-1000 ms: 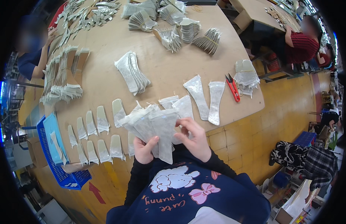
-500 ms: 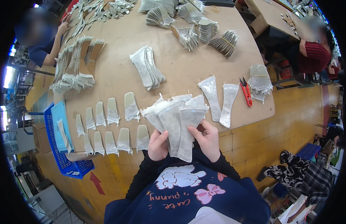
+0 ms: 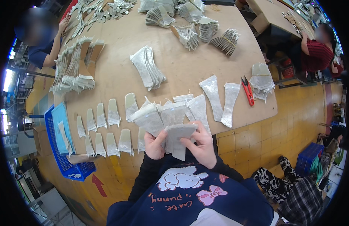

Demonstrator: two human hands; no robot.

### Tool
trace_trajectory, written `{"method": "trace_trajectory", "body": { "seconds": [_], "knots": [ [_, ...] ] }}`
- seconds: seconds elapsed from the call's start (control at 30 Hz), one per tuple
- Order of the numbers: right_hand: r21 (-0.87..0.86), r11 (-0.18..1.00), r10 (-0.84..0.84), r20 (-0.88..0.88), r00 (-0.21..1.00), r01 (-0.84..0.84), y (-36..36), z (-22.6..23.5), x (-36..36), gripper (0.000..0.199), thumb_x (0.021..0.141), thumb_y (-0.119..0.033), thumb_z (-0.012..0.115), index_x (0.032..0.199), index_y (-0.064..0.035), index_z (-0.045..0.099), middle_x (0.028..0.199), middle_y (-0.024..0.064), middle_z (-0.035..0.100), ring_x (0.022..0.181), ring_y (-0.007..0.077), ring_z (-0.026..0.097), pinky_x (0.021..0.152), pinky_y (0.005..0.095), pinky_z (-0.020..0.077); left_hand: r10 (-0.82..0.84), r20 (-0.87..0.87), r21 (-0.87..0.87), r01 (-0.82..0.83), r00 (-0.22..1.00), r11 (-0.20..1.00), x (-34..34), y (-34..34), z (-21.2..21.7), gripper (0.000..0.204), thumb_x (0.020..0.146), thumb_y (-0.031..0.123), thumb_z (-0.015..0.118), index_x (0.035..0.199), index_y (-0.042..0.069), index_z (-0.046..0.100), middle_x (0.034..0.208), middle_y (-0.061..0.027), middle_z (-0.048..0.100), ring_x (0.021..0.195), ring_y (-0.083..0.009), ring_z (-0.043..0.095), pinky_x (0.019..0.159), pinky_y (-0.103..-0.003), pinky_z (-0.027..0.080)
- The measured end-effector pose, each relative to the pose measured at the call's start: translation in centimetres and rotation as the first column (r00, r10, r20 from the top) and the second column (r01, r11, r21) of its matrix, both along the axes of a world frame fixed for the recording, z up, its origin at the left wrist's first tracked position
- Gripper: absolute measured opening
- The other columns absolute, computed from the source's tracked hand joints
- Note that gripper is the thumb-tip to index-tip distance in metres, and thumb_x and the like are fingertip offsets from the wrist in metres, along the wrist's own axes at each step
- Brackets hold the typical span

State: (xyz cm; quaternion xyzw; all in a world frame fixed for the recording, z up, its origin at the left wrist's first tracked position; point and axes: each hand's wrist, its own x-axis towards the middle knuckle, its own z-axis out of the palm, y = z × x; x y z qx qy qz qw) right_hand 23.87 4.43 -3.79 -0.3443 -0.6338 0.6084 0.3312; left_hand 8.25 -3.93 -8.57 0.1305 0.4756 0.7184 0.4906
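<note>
My left hand (image 3: 155, 146) is closed on the lower ends of several fanned grey-white fabric pieces (image 3: 149, 120) with flared, frayed tops. In my right hand (image 3: 203, 148), pinched between thumb and fingers, is one more fabric piece (image 3: 180, 131), its wide end tipped toward me in front of the fan. The hands are close together at the table's front edge, and the fan's narrow ends are partly hidden. Two flared pieces (image 3: 212, 98) lie flat just right of the fan. Beside them are thread snips (image 3: 247, 91) with red handles.
Two rows of small fabric-edged pieces (image 3: 113, 113) lie at left, near a blue basket (image 3: 77, 168). A fanned stack (image 3: 148, 69) sits mid-table. Tied bundles (image 3: 78, 66) stand at far left, more bundles (image 3: 187, 37) at the back. One small stack (image 3: 261, 81) is at right. Co-workers sit beyond.
My right hand has drawn in to the left and tipped a piece's wide end toward me. The fanned pieces have spread and shifted slightly left.
</note>
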Motion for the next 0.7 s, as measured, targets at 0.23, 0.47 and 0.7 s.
{"method": "trace_trajectory", "body": {
  "seconds": [0.23, 0.47, 0.7],
  "knots": [
    [-0.066, 0.997, 0.053, 0.019, 0.998, -0.052, -1.1, -0.5, -2.3, 0.016, 0.088, -0.007, 0.070, 0.098, 0.0047, 0.069, 0.091, 0.0090, 0.053, 0.076, 0.0172, 0.055, 0.067, 0.0298, 0.0458, 0.112, 0.158, -0.046, -0.106, 0.981, 0.993, 0.2, -1.9, -0.3, 0.044, 0.091, 0.000, 0.062, 0.133, -0.002, 0.046, 0.122, -0.0121, 0.063, 0.108, -0.0233, 0.063, 0.098, -0.038, 0.049],
    [0.016, 1.000, -0.005, 0.049, 0.999, 0.004, -1.4, -0.8, -2.9, 0.013, 0.087, -0.004, 0.069, 0.096, 0.0053, 0.067, 0.084, 0.0092, 0.050, 0.071, 0.0171, 0.053, 0.063, 0.0289, 0.0431, 0.171, 0.001, -0.005, -0.171, 0.985, 0.985, 0.6, -2.0, 0.5, 0.041, 0.089, 0.000, 0.067, 0.127, -0.002, 0.053, 0.117, -0.0110, 0.065, 0.107, -0.0216, 0.064, 0.095, -0.036, 0.049],
    [-0.366, 0.926, -0.123, -0.076, 0.990, 0.087, -1.3, -1.8, -2.1, 0.005, 0.090, 0.000, 0.068, 0.092, 0.0034, 0.066, 0.095, 0.0025, 0.050, 0.084, 0.0089, 0.055, 0.072, 0.0224, 0.0443, 0.089, -0.075, -0.112, -0.098, 0.993, 0.989, 0.4, -2.0, 0.5, 0.037, 0.086, 0.000, 0.071, 0.120, -0.002, 0.056, 0.114, -0.0109, 0.066, 0.102, -0.0200, 0.064, 0.092, -0.033, 0.049]
  ]
}}
